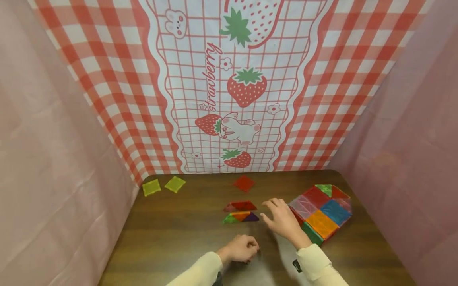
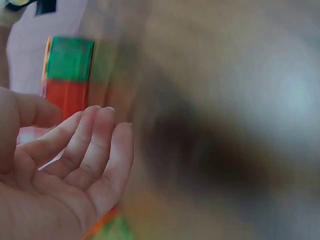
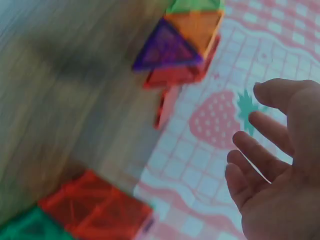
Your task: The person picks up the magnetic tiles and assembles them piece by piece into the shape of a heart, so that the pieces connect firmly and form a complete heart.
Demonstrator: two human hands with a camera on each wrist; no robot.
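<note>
My left hand hovers over the near middle of the table with its fingers loosely curled; the left wrist view shows nothing in them. Beyond it stand two low strips of translucent magnetic tiles: a green, orange and purple strip in front, a red strip behind. My right hand is just right of these strips, apart from them, its fingers spread and holding nothing. On its other side sits a larger block of joined magnetic tiles in red, pink, blue, orange and green.
One red square tile lies near the table's back edge. Two yellow tiles lie at the back left. A strawberry-print cloth hangs behind the wooden table, with pink curtains at both sides.
</note>
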